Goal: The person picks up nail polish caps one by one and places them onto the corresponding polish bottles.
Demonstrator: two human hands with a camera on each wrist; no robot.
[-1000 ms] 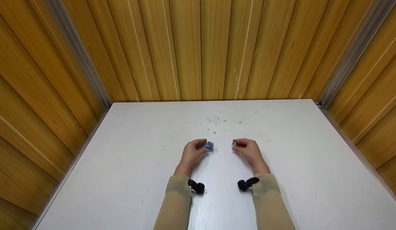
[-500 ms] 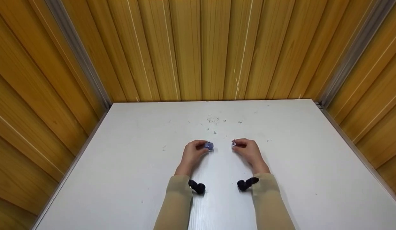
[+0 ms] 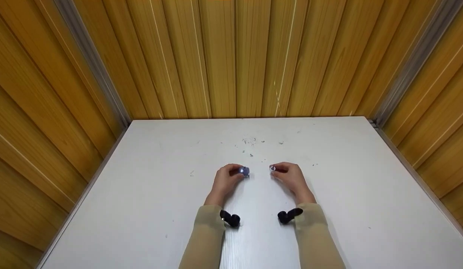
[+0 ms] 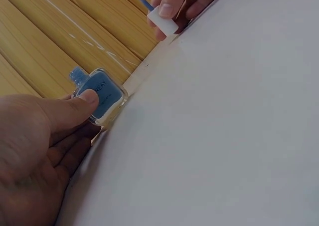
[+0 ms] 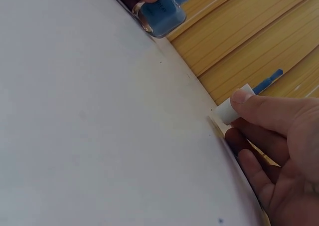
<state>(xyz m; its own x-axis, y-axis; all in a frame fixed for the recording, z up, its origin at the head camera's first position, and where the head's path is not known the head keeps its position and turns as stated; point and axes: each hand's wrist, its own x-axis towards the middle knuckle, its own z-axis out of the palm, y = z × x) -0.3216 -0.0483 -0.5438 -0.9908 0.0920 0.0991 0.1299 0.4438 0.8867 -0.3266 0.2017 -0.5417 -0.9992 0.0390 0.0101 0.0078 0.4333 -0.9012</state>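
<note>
My left hand (image 3: 224, 182) pinches a small clear bottle of blue nail polish (image 4: 107, 95) between thumb and fingers, close over the white table (image 3: 160, 209). The bottle's neck is uncapped and smeared with blue; dark lettering runs across its front. Across a short gap, my right hand (image 3: 294, 180) holds the white nail polish cap (image 5: 230, 111) between thumb and fingertips. From the cap sticks a thin brush (image 5: 268, 82) coated in blue, pointing up and away from the table. Bottle and brush are apart.
Small dark specks and paint marks (image 3: 249, 141) dot the table beyond the hands. Yellow wood-look panels (image 3: 231, 59) wall in the back and both sides. A black wrist camera (image 3: 231, 219) juts inward from the left sleeve, another black camera (image 3: 287, 216) from the right.
Both hands stay nearly in place. The cap has turned a little in my right fingers, its round end now facing the head camera, and the bottle has tilted slightly in my left.
</note>
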